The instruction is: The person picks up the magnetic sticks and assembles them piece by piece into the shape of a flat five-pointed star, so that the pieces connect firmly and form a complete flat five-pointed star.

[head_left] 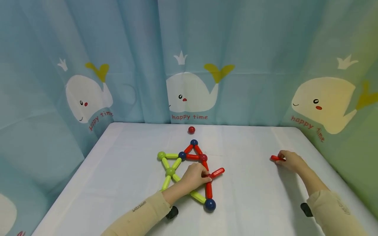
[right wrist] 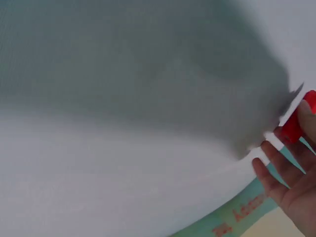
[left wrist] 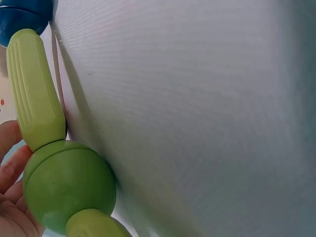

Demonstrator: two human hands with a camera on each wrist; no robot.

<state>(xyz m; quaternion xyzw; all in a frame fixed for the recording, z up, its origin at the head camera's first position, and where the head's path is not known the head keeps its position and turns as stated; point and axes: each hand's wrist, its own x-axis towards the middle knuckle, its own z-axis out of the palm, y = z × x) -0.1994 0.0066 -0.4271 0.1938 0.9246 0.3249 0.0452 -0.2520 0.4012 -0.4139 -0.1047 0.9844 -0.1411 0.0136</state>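
Note:
On the white table, a flat figure is built of plastic rods and balls. My left hand [head_left: 192,175] pinches a red ball [head_left: 210,177] at its right side, partly hidden by the fingers. From that ball a red rod [head_left: 218,172] sticks out to the right, and another red rod [head_left: 208,190] runs down to a dark blue ball [head_left: 210,205]. In the left wrist view, a green ball [left wrist: 69,185] and a light green rod [left wrist: 34,91] stand in front of the fingers [left wrist: 12,170]. Far right, my right hand [head_left: 291,161] holds a loose red rod [head_left: 275,158] between thumb and fingers.
A single red ball [head_left: 191,130] lies near the table's back edge. The figure's far part has a red triangle with a blue ball [head_left: 194,142] at its tip and a green triangle with a green ball [head_left: 161,155]. A blue whale-print curtain [head_left: 251,98] hangs behind the table.

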